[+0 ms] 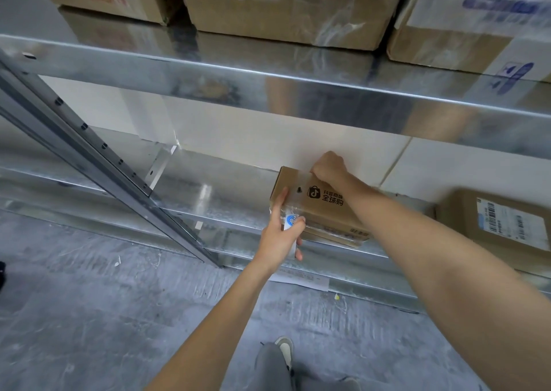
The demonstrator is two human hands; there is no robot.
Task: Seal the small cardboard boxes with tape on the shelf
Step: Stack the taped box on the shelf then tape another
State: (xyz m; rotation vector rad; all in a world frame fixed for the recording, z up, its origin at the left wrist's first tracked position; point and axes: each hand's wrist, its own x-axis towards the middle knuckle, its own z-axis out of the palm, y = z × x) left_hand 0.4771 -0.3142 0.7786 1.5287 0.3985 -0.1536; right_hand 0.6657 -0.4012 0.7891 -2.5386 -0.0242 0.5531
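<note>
The left hand (280,238) curls around a roll of clear tape (293,223) with a blue and white core label, held against the near left corner of the small cardboard box (325,208), its index finger stretched up along the box's left edge. The right hand (328,167) is closed in a fist at the box's far top edge, pressing a strip of tape (298,182) that runs across the lid. The box, printed with a black shopping-bag logo, sits on top of another carton on the lower metal shelf (223,193). A labelled parcel (504,226) lies well apart to the right. Larger cartons (286,5) stand on the upper shelf.
</note>
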